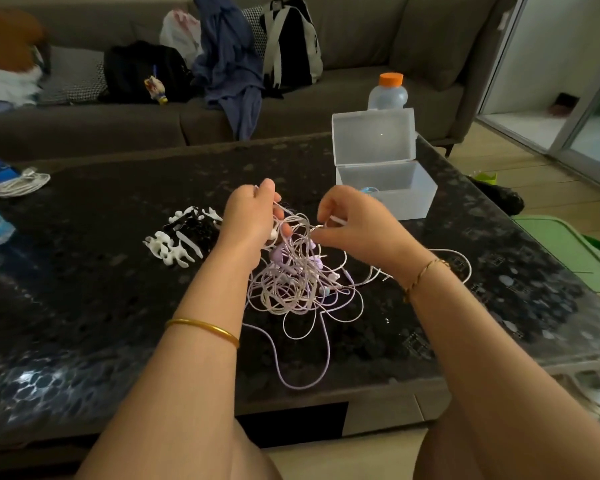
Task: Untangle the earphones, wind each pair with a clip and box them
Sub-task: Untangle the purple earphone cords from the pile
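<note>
While the earphones (298, 282) lay knotted on the surface (465, 306) near the open box (388, 195), my left hand (253, 216) gripped several cords (286, 216) and my right hand (357, 220) pinched one. I judged them light, limp and snag-prone, best held near an end.

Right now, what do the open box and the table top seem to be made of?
The open box looks like frosted translucent plastic: its walls are milky and let light through. The table top looks like polished dark speckled stone, perhaps granite, possibly under glass: it shows glossy reflections.
</note>
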Action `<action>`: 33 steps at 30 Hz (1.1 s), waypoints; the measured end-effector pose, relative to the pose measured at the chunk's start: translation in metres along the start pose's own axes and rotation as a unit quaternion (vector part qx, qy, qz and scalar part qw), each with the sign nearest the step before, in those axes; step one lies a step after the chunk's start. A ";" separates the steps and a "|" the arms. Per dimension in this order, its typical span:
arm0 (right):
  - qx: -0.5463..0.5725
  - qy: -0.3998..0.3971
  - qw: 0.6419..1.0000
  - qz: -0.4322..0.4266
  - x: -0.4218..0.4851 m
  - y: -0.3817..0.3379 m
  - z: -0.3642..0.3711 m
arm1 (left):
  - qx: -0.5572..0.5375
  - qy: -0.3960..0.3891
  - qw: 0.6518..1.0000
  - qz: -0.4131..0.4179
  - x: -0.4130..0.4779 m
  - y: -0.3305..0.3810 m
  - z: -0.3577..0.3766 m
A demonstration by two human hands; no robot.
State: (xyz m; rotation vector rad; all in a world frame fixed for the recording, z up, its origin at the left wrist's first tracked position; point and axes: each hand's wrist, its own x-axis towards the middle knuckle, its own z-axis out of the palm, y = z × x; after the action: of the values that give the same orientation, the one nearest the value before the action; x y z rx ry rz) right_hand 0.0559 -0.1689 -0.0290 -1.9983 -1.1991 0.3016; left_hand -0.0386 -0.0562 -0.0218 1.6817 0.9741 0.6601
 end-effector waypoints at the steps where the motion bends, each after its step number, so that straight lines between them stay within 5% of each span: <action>1: -0.033 0.015 0.999 -0.014 0.001 0.001 0.001 | 0.006 -0.010 1.000 -0.020 0.001 -0.001 0.000; 7: -0.027 0.074 0.997 -0.021 0.004 0.005 0.001 | 0.117 -0.003 0.988 -0.097 0.001 -0.001 -0.002; 11: 0.007 0.090 0.996 -0.006 0.005 0.007 -0.002 | 0.220 0.097 0.964 0.117 -0.003 0.007 -0.007; 15: 0.026 0.095 0.995 0.006 0.005 0.006 -0.003 | 0.235 0.057 0.922 0.303 -0.012 0.018 -0.003; 18: 0.039 0.098 0.994 0.008 0.005 0.005 -0.003 | 0.329 0.005 0.881 0.338 -0.013 0.018 0.002; 22: 0.076 0.083 0.993 0.022 0.004 0.004 -0.004 | 0.343 -0.023 0.886 0.311 -0.012 0.011 0.006; 27: 0.104 0.083 0.989 0.061 0.004 0.004 -0.005 | 0.207 -0.079 0.959 0.180 -0.013 0.011 0.004; 33: 0.150 0.091 0.979 0.104 0.001 0.005 -0.017 | -0.019 0.014 1.000 -0.019 -0.001 0.010 -0.009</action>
State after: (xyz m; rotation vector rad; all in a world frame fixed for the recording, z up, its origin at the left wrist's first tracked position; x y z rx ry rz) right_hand 0.0693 -0.1775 -0.0208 -1.8418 -0.7802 0.3728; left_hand -0.0441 -0.0538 -0.0097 1.6212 1.0050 0.6732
